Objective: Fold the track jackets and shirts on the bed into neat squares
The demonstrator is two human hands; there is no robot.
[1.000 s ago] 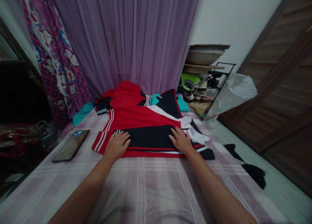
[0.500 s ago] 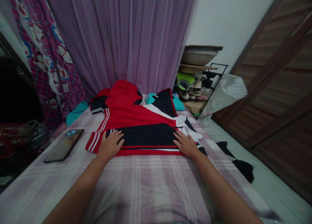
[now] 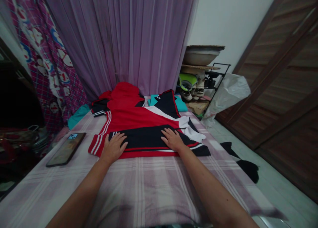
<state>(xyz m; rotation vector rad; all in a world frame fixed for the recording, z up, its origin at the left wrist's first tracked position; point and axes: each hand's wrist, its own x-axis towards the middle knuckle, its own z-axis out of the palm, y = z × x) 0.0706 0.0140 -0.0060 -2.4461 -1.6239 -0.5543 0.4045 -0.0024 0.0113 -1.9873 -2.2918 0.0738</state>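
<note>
A red, navy and white jacket (image 3: 129,117) lies spread on the bed, its striped hem toward the left and white collar at the right. One navy sleeve (image 3: 146,137) is folded across its near side. My left hand (image 3: 114,147) rests flat on the sleeve's striped cuff end, fingers spread. Farther right along the same sleeve, my right hand (image 3: 173,139) lies palm down with its fingers stretched out. The other sleeve (image 3: 165,104) points away toward the curtain.
A phone (image 3: 66,149) lies on the plaid sheet (image 3: 149,185) at left. Red clothing (image 3: 124,94) and folded teal cloth (image 3: 181,104) sit behind the jacket. Right of the bed stand a shoe rack (image 3: 216,79), a white sack (image 3: 228,92) and a wooden wardrobe (image 3: 278,75); dark cloth (image 3: 245,168) lies on the floor.
My right hand has slid left along the navy sleeve, away from the collar, uncovering the jacket's shoulder end. My left hand stays at the cuff.
</note>
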